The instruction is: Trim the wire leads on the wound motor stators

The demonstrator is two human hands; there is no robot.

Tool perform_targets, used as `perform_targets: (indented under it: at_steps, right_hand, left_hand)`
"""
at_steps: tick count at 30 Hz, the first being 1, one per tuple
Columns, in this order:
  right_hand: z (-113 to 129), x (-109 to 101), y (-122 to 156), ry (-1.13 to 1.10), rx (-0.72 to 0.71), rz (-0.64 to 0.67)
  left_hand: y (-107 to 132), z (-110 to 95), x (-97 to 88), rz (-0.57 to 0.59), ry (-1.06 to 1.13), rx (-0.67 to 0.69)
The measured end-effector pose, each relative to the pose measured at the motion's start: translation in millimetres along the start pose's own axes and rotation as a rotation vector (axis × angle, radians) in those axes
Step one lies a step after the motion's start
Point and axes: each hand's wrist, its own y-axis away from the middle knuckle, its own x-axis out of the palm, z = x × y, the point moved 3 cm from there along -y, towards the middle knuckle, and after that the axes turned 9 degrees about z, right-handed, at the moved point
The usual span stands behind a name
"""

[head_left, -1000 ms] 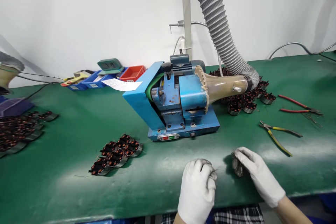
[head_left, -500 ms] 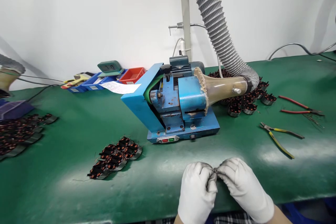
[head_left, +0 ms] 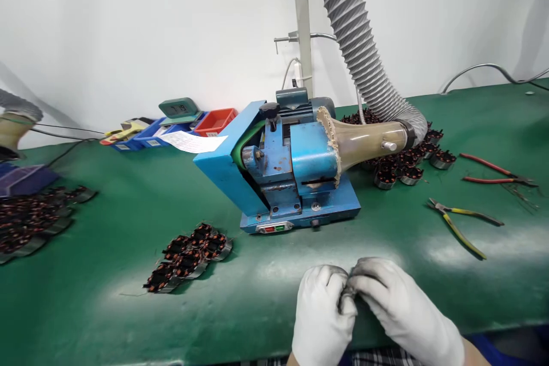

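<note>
Both hands wear white gloves with darkened fingertips and meet over the front edge of the green table. My left hand point(head_left: 322, 311) is closed, its fingers curled inward around something I cannot make out. Against its fingertips press the bent fingers of my right hand point(head_left: 397, 300), also closed; whatever lies between them is hidden by the gloves. To the left of the hands sits a small group of motor stators point(head_left: 189, 257) with copper windings and loose wire ends. Yellow-handled pliers point(head_left: 461, 226) lie spread on the table to the right.
A blue belt-driven machine point(head_left: 278, 171) stands ahead, with a grey duct hose point(head_left: 360, 40) rising behind it. More stators point(head_left: 409, 174) crowd its right side, others point(head_left: 34, 217) lie far left. Red-handled pliers point(head_left: 493, 171) rest at right; a red bin point(head_left: 215, 121) and blue bins stand behind.
My right hand's fingers have curled further over the left fingertips, and its wrist has shifted slightly right. My left hand stays nearly in place. The view has turned slightly.
</note>
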Motion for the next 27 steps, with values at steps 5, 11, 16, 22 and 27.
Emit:
perform_targets:
  at_steps: [5, 11, 16, 22, 27]
  right_hand:
    - [-3, 14, -9, 0.117, -0.064, 0.152]
    - [-15, 29, 1, -0.163, 0.085, 0.185]
    - [-14, 35, 6, -0.156, 0.141, 0.161]
    - [11, 1, -2, 0.108, -0.014, -0.046]
    - [15, -14, -9, -0.059, 0.075, -0.145]
  left_hand:
    - [-1, -2, -3.8, 0.081, -0.018, -0.036]
    - [6, 10, -18.4, 0.007, 0.009, -0.025]
    - [6, 24, -20.9, -0.038, -0.085, 0.128]
    - [16, 32, -9.3, -0.001, 0.136, 0.007]
    - [25, 23, -6.8, -0.068, 0.573, -0.251]
